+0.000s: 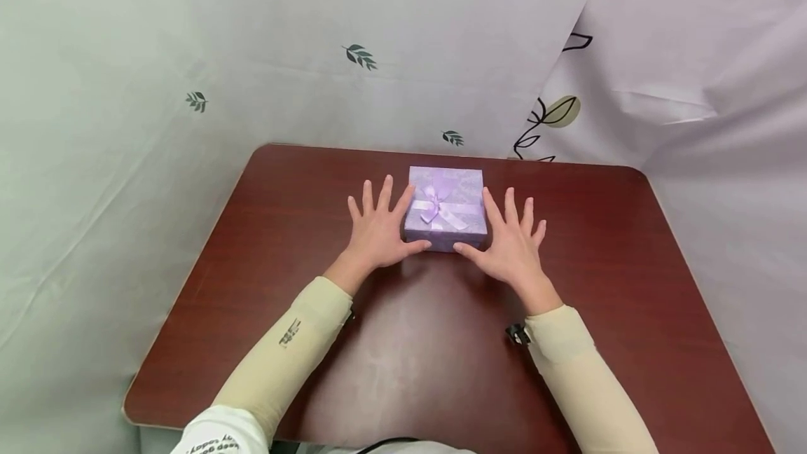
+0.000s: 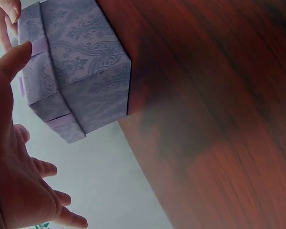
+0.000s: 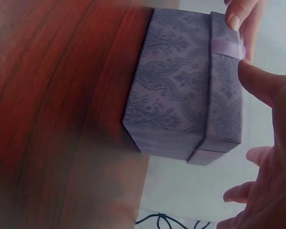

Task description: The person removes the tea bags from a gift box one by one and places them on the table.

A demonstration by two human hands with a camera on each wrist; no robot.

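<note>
A lilac gift box [image 1: 463, 191] with a damask pattern, a lid and a ribbon bow [image 1: 435, 207] sits upright near the back of the table; the lid is on. At its left side is my left hand [image 1: 377, 235], fingers spread, with the thumb by the front edge of the lid. On the opposite side my right hand [image 1: 512, 252] mirrors it, its index finger along the box's right side and its thumb at the front. Both wrist views show the thumbs close against the lid's front; firm contact is hard to judge. Neither hand curls round the box.
The dark red-brown table [image 1: 378, 370] has rounded corners and a glossy patch of light. Pale cloth [image 1: 271, 40] printed with leaves hangs behind and at both sides. Black wrist devices [image 1: 518, 333] show at the cuffs.
</note>
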